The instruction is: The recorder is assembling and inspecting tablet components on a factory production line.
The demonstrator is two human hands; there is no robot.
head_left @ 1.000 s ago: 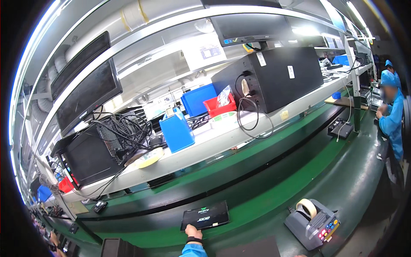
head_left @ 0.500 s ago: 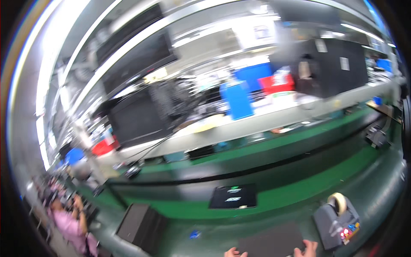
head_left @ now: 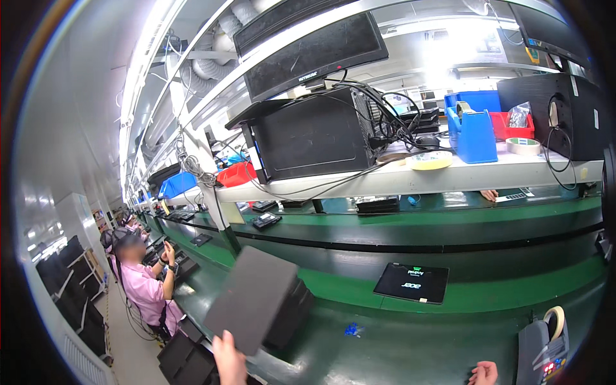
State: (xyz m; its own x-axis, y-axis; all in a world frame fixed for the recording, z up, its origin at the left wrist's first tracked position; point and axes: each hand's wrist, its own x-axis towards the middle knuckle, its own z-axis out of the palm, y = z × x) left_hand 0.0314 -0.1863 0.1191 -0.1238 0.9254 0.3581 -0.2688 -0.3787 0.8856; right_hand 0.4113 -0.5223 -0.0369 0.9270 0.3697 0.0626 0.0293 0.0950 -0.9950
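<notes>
My left hand [head_left: 228, 358] grips the lower edge of a flat dark grey sheet [head_left: 253, 298], its fingers on the near side. The sheet is tilted over a stack of black foam-like blocks [head_left: 294, 314] on the green bench and covers much of that stack; whether the two touch I cannot tell. At the lower right, my right hand [head_left: 484, 373] is partly cut off by the frame edge. Its fingers are curled, with nothing visible in them. Beside it stands a grey tape dispenser [head_left: 536, 350] with a roll of tape and lit buttons.
A black tablet [head_left: 412, 283] with a lit screen lies on the green bench [head_left: 385, 340], near a small blue item [head_left: 351, 329]. Behind is a raised shelf with a computer case [head_left: 314, 138], cables and a blue tape holder [head_left: 473, 136]. A co-worker in pink [head_left: 144, 282] sits at left.
The dark sheet has moved left from between both hands to over the black stack, carried by my left hand. My right hand has let go of it. The view has swung left.
</notes>
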